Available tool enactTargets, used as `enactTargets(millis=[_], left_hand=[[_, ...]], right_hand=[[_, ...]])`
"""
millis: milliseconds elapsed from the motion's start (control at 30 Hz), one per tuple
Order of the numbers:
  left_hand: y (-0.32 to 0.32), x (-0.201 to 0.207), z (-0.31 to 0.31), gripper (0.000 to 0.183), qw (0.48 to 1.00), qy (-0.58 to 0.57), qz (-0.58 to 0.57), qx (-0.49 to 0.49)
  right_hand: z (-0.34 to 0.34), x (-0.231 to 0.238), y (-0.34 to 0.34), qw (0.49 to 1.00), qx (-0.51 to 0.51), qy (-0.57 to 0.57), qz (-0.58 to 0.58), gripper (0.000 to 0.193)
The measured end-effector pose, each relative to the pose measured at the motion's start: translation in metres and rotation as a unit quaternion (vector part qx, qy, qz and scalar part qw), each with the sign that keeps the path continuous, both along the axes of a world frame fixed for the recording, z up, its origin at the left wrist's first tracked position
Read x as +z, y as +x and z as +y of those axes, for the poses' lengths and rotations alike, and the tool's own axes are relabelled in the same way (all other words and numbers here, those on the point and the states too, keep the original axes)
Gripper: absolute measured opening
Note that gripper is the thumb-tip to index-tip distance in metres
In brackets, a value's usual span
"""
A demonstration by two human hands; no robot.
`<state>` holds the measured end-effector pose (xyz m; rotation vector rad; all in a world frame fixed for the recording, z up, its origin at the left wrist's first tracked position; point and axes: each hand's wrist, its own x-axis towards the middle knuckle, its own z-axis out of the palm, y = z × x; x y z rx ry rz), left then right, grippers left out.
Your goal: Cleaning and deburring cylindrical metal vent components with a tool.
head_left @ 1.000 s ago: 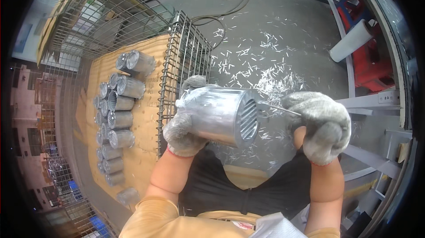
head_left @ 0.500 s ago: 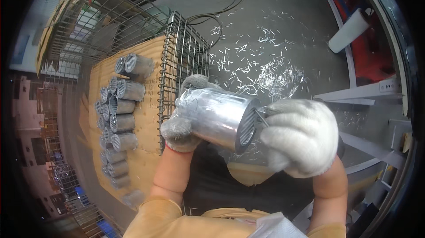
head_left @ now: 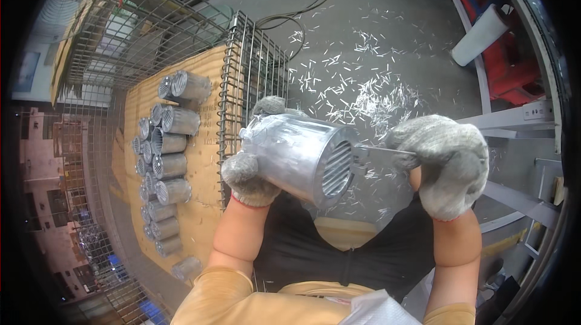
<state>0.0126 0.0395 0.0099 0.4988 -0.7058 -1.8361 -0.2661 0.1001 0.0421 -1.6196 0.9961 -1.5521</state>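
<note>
My left hand (head_left: pixel 243 172), in a grey-white knit glove, is closed round the back end of a shiny metal cylinder (head_left: pixel 287 154), held tilted above my lap. The cylinder's slotted end face (head_left: pixel 338 170), crossed by slanting bars, points right. My right hand (head_left: pixel 448 164), also gloved, is closed on a thin metal rod (head_left: pixel 390 149) that reaches left toward the slotted face. The rod's far tip is near the rim; whether it touches is hard to tell.
Left of me, similar metal cylinders (head_left: pixel 172 164) lie stacked on cardboard (head_left: pixel 203 149) inside a wire cage (head_left: pixel 233 83). Small silvery slivers (head_left: pixel 378 101) litter the floor ahead. A white roll (head_left: pixel 480 34) leans by a red stool (head_left: pixel 514 71) and pale frame bars at right.
My right hand has drawn away to the right from the cylinder's end, and more of the rod shows. The cylinder has turned slightly, its slotted face now more visible.
</note>
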Motion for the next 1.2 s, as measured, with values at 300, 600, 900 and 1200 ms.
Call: enactTargets(millis=[300,600,900,1200], left_hand=[[-0.002,-0.001,-0.006,0.100,0.999,-0.029,-0.005,-0.046],[0.004,-0.005,-0.007,0.107,0.999,-0.019,0.029,-0.030],[-0.007,0.011,-0.002,0.095,0.996,0.083,0.017,-0.007],[-0.009,0.015,0.000,0.107,0.985,0.028,-0.160,0.065]], right_hand=[[-0.018,0.008,0.007,0.984,0.057,-0.120,0.121,0.018],[-0.009,0.022,0.012,0.927,0.013,0.145,-0.345,0.030],[-0.006,0.016,0.011,0.994,0.055,0.062,-0.075,0.019],[0.026,0.021,0.007,0.970,-0.023,0.201,-0.139,0.048]])
